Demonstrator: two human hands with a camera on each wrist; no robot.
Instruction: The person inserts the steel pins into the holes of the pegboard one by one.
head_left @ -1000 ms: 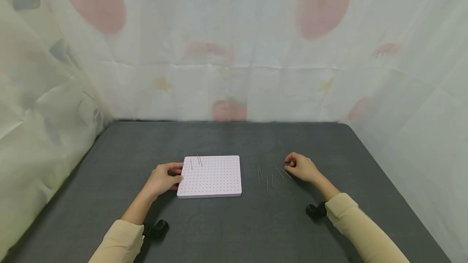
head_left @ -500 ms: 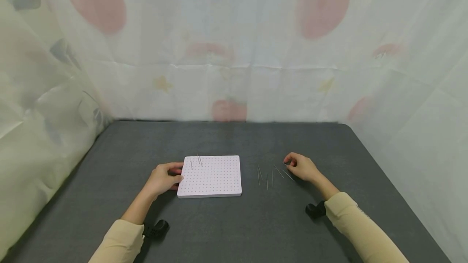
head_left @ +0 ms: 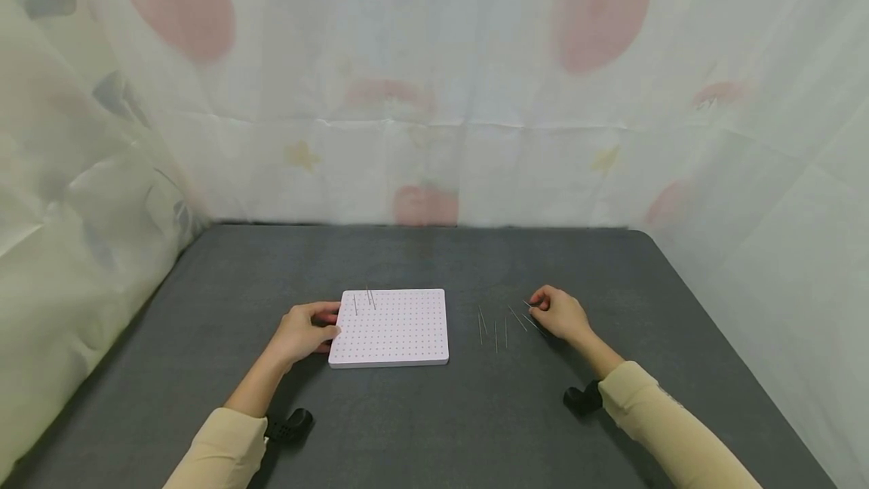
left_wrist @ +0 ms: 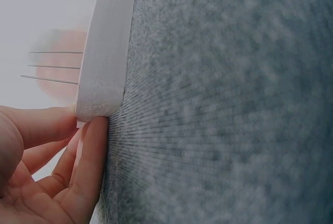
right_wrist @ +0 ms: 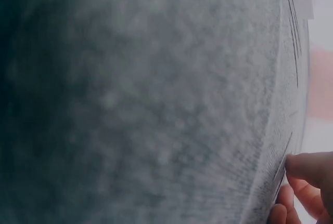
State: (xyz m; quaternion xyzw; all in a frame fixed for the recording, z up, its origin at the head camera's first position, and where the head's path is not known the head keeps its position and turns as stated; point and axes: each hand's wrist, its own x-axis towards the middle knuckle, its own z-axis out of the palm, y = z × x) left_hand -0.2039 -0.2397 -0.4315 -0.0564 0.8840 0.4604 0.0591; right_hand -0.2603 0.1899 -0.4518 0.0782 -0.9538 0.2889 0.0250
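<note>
Needle (head_left: 527, 303) in the right fingers (head_left: 541, 293)

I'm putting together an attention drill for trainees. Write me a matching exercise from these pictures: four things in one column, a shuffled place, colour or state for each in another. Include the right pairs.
Column one
1. Board
2. Left hand
3. Upright pins
4. Right hand

Column two
A. Near the board's far left corner
B. Fingers at a loose pin, right of the board
C. White, with rows of small dots
D. Holding the board's left edge

Pairs: 1-C, 2-D, 3-A, 4-B
</note>
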